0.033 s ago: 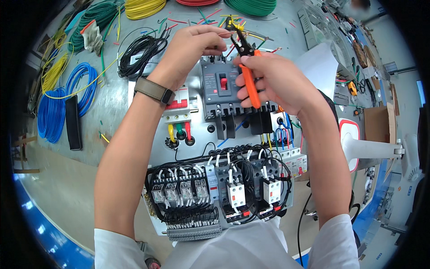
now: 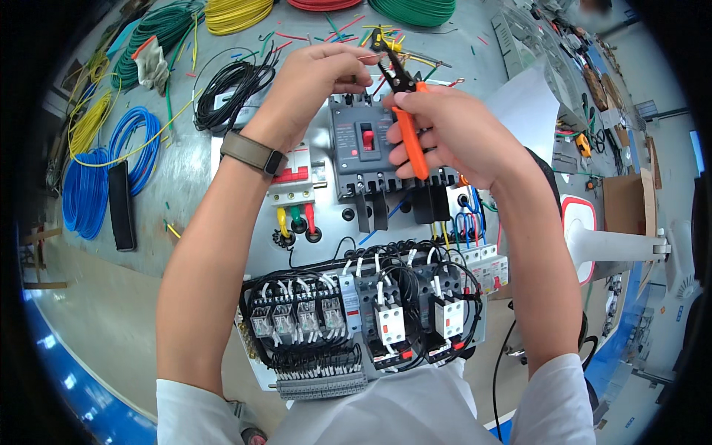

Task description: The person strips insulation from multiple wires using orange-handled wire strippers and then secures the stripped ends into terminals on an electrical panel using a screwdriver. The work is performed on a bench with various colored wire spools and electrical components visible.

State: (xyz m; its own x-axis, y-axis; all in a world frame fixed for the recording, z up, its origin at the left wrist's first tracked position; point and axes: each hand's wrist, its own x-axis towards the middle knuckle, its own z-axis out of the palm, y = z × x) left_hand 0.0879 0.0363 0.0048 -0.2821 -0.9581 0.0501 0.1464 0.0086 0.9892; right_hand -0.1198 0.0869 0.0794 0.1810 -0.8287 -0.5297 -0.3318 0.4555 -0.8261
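Note:
My left hand [image 2: 315, 85] is closed in a pinch at the far side of the board. A thin reddish wire [image 2: 368, 56] sticks out from its fingertips towards the jaws of a wire stripper. My right hand [image 2: 456, 133] grips that wire stripper [image 2: 410, 137], with orange handles and black jaws pointing away. The wire's tip lies at the jaws; whether they bite on it I cannot tell. Below the tool sits a grey circuit breaker [image 2: 366, 137] with a red switch. A smaller white breaker [image 2: 291, 194] is partly behind my left wrist.
Nearer me, the metal board [image 2: 326, 241] carries relays [image 2: 297, 315], two contactors [image 2: 391, 324] and a terminal strip [image 2: 322, 386]. Black [image 2: 231, 93], blue [image 2: 85, 193] and yellow [image 2: 237, 13] wire coils lie left and far. Wire scraps litter the far table. A white arm-like stand [image 2: 615, 246] is at right.
Very little differs. The wire stripper and my right fingers have shifted slightly left, and the view has moved a touch.

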